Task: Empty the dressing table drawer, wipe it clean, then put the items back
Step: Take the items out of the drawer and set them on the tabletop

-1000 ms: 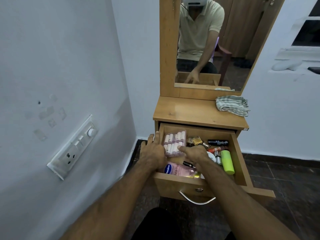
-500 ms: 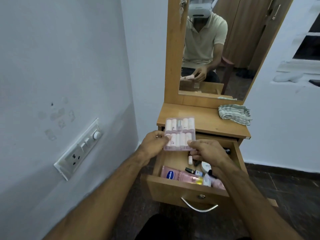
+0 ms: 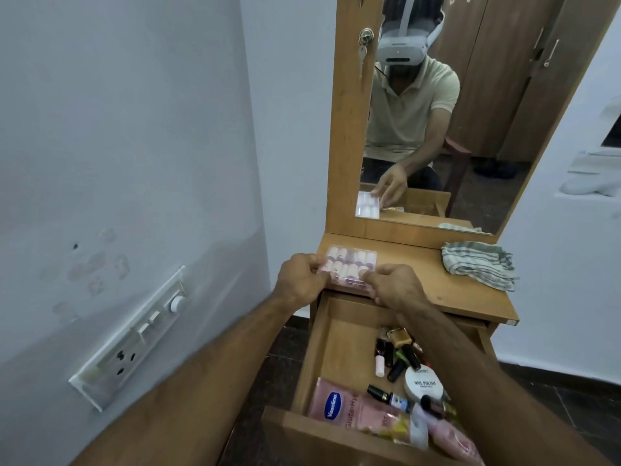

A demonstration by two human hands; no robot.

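Lifted out of the drawer since a second ago, the clear plastic nail case now sits at the dressing table top's near left edge. Left hand and right hand pinch its near corners, fingers curled. It seems to rest flat, though knuckles hide its base. A striped cloth lies crumpled at right; bottles and a pink Vaseline tube lie in the wooden drawer.

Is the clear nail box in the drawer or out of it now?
Out: both hands hold the nail box on the tabletop.
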